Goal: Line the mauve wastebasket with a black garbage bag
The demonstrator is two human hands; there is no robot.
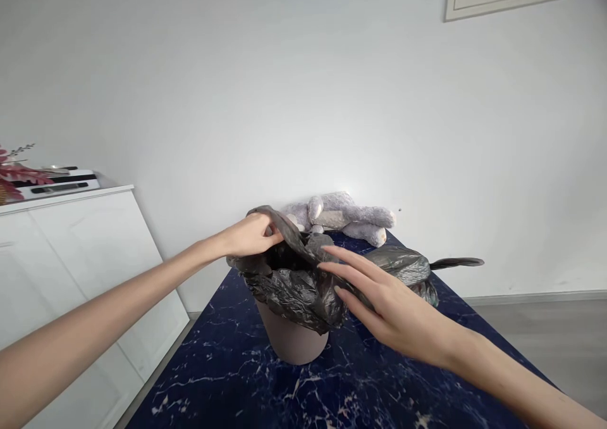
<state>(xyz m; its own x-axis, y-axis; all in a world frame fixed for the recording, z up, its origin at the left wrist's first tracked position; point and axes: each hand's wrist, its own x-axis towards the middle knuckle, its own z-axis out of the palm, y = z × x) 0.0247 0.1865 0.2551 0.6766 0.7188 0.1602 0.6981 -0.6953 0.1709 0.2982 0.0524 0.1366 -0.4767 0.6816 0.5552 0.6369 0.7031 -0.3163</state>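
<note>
A grey-brown trash can (294, 340) stands on the dark blue marbled tabletop (284, 397). A black plastic trash bag (294, 293) lines it, folded out over the front of the rim. My left hand (253, 234) is closed at the far left of the opening, its fingers curled under a raised strip of the bag. On the right side, my right hand (374, 293) lies along the bag with fingers stretched and spread. Behind and right of that hand is a tied black plastic bag (403, 264), its twisted end pointing right. The inside of the can is dark.
A lavender-grey plush toy (344, 215) lies at the table's far end, near the wall. To the left is a white cabinet (71, 277) with a white-and-black box (64, 185) and pink artificial flowers (19, 174) on top.
</note>
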